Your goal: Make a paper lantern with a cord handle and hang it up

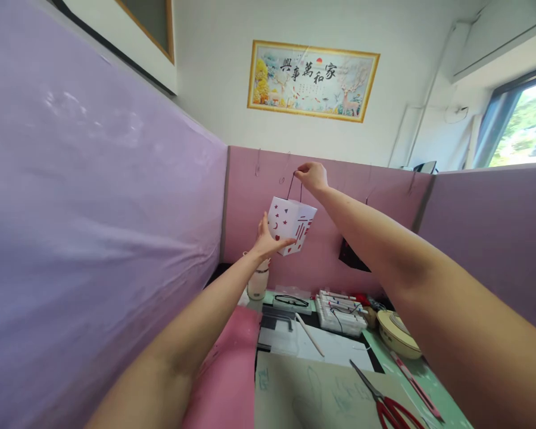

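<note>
**Two hands hold a paper lantern against a pink partition**

A small white paper lantern [292,225], cut with red stars, moons, hearts and a striped pattern, hangs in the air in front of the pink partition wall [330,238] at the back of a desk cubicle. Everything below is placed relative to that lantern.

The right hand [311,177] is above the lantern and slightly to its right, fingers pinched closed on the top of the thin dark handle string [295,186], close to the upper edge of the partition. The left hand [268,241] is at the lantern's lower left, cupped open under and against its bottom corner, thumb reaching along the underside. Both bare forearms stretch up from the lower corners of the view.

Below the lantern, on the desk, stands a pale bottle [258,285], close under the left hand. Lower and to the right lie a pair of glasses [291,300], a tray of wired parts [340,311] and a round yellowish tin [397,333]. Nearest the viewer, far below the lantern, red-handled scissors [386,402] rest on a sheet of cardboard [312,393]. High above the lantern, a framed picture with calligraphy [312,80] hangs on the white wall. To the lantern's left runs a lilac partition [93,208].
</note>
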Tool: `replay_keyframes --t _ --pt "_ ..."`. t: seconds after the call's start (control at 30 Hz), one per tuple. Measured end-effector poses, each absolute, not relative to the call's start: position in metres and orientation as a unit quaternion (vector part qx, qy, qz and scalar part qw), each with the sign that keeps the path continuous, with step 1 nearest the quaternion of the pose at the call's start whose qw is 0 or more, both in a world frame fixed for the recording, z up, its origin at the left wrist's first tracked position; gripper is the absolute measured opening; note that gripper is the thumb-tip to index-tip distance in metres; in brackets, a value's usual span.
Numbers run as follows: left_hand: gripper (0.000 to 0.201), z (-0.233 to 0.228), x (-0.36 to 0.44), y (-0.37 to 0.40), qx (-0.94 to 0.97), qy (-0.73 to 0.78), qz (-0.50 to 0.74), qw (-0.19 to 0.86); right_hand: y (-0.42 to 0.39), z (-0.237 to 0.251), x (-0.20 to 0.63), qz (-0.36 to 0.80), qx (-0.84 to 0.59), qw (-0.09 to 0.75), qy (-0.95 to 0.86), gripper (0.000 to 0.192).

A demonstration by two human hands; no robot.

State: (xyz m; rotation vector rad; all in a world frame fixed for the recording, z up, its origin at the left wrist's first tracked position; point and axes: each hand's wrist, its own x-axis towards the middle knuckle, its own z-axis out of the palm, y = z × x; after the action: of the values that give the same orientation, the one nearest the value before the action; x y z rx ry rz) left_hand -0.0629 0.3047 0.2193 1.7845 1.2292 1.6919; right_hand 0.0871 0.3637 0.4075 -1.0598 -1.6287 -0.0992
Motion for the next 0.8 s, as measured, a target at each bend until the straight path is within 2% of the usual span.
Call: replay_keyframes --t 0.13,0.27,0.37,0.63,0.8 --pt "0.129 0.215 -0.047 0.326 0.625 0.484 0.595 0.145 0.374 0.401 0.082 -0.038 -0.456 0.561 -0.69 0.021" --pt "0.115 0.202 -0.028 0.33 0.59 0.481 0.621 0.185 0.371 0.379 0.093 -0.036 -0.468 0.563 -0.68 0.024" --pt "0.115 0.189 -0.009 0.326 0.581 0.485 0.626 0.187 0.367 0.362 0.105 -0.03 -0.486 0.567 -0.665 0.025" --pt "0.123 0.17 0.032 0.319 0.605 0.537 0.58 0.092 0.367 0.342 0.121 -0.019 -0.514 0.569 -0.642 0.022" --pt "0.116 0.178 0.039 0.308 0.628 0.529 0.552 0.145 0.359 0.346 0.142 -0.025 -0.516 0.57 -0.639 0.024"
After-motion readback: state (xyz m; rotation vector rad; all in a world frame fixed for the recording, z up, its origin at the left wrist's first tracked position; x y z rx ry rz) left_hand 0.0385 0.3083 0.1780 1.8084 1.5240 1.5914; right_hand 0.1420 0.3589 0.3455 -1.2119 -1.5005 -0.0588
